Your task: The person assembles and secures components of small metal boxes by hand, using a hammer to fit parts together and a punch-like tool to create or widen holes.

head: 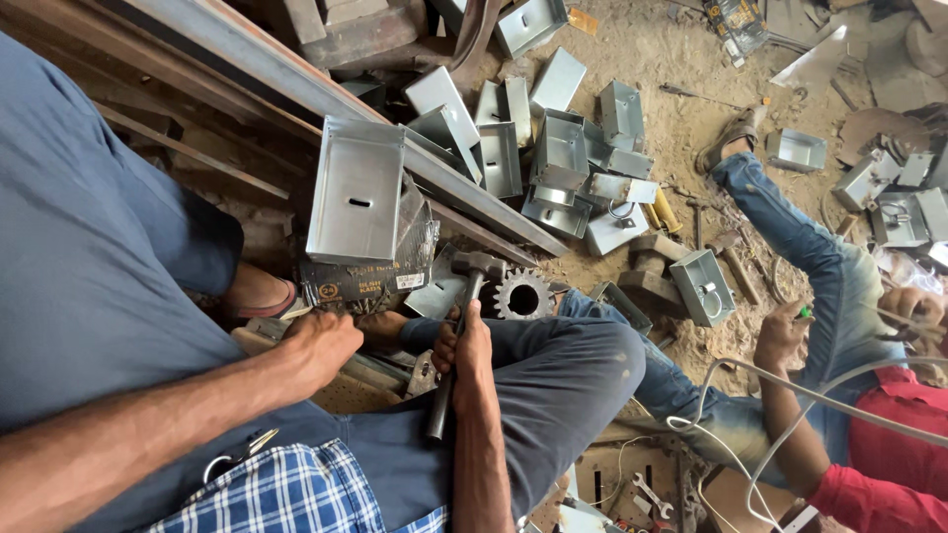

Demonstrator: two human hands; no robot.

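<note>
My right hand [468, 347] grips the handle of a steel hammer [464, 296]. The hammer's head rests beside a toothed gear wheel [523, 296] on the ground. My left hand [318, 347] is closed, reaching down toward something beside a dark printed carton [370, 279]; what it holds is hidden. A folded sheet-metal box [355, 192] with a slot stands on that carton. My knees in blue trousers frame the spot.
Several grey sheet-metal boxes [558, 148] are piled on the sandy ground. Long steel bars [296, 79] run diagonally at top left. A person in a red shirt and jeans [839, 296] sits to the right, with white cables [790, 395] and spanners [647, 489] nearby.
</note>
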